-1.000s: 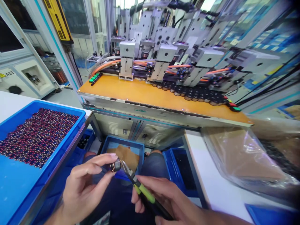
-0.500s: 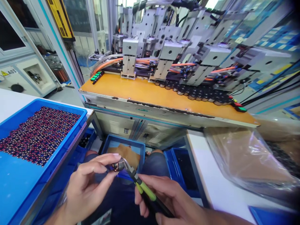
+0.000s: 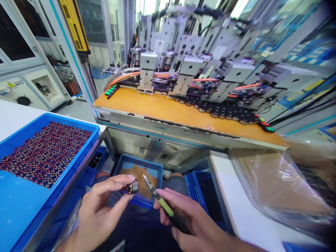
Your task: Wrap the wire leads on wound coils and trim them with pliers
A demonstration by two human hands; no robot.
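Note:
Between the thumb and fingers of my left hand (image 3: 103, 203) is a small round motor core with copper windings (image 3: 132, 187), held over my lap. My right hand (image 3: 190, 218) grips pliers with green and black handles (image 3: 166, 207). Their pointed metal jaws rise toward the upper left, a short way to the right of the motor core and apart from it. Below and beyond both hands sits a blue tray (image 3: 160, 168) with a piece of brown cardboard (image 3: 138, 175) in it.
At left, a blue bin (image 3: 23, 203) holds many small parts in rows. Ahead stands a machine (image 3: 183, 66) over an orange bench top (image 3: 157, 105), dark round parts (image 3: 217, 108) lined along it. A plastic-wrapped cardboard pack (image 3: 275, 182) lies on the white table at right.
The pliers' jaws have come away from the motor core, moving right. My left hand still holds the core in nearly the same place. The view has shifted slightly.

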